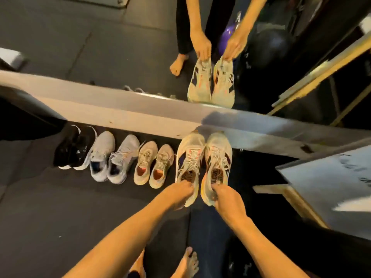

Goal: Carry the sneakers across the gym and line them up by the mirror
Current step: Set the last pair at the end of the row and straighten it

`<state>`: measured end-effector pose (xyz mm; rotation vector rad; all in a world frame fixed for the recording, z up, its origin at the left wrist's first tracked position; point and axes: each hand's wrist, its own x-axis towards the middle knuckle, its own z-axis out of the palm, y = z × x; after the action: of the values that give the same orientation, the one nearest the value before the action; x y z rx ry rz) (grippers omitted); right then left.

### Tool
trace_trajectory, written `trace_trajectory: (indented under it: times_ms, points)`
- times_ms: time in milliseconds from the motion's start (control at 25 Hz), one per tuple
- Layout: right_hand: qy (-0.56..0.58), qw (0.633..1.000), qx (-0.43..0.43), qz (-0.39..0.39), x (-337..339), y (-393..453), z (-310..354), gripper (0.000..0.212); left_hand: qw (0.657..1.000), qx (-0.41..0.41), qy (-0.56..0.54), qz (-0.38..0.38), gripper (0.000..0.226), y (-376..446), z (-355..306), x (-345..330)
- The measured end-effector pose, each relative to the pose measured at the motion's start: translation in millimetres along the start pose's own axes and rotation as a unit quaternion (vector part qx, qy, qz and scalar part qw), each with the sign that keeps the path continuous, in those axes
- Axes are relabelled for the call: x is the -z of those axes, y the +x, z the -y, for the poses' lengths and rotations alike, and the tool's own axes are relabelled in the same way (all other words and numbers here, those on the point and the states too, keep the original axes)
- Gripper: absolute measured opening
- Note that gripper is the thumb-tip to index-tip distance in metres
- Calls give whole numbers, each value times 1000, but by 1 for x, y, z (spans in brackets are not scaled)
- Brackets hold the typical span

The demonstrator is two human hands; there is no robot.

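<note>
Two white sneakers with dark stripes and orange accents point their toes at the pale ledge (pixel 120 111) under the mirror (pixel 90 43). My left hand (pixel 179 194) pinches the heel of the left sneaker (pixel 189 155). My right hand (pixel 225 199) grips the heel of the right sneaker (pixel 217 157). To their left a row stands along the ledge: a beige pair (pixel 153 164), a light grey pair (pixel 113 157) and a black pair (pixel 77 148). The mirror repeats my hands and the held pair.
Dark rubber mat flooring (pixel 50 207) covers the ground. A wooden-framed white board (pixel 329 173) leans at the right, close to the right sneaker. My bare feet (pixel 188 261) show at the bottom. Dark and purple balls appear in the mirror's reflection (pixel 267 45).
</note>
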<state>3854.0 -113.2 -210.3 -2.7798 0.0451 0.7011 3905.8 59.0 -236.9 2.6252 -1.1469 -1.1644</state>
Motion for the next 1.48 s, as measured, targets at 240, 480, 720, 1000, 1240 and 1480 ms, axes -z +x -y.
trace_trajectory:
  times_ms: [240,480,720,1000,1240,1480]
  points:
    - [38,999,-25,8,-170,105,-72,24,1000,-21,-3,-3,24,127,88,-150]
    - [36,999,1,31,-255,156,-97,29,1000,-17,7,1,22,176,116,-206]
    - [-2,998,-38,54,-265,155,-94,22,997,-45,11,-55,40,172,114,-213]
    - [68,974,-216,-8,-251,193,-27,77,867,381,-67,-315,39,128,178,-216]
    - [98,948,-298,-51,-284,210,2,52,856,487,-108,-134,56,147,222,-216]
    - [140,956,-225,-127,-267,227,-37,29,884,405,-87,-215,23,163,237,-208]
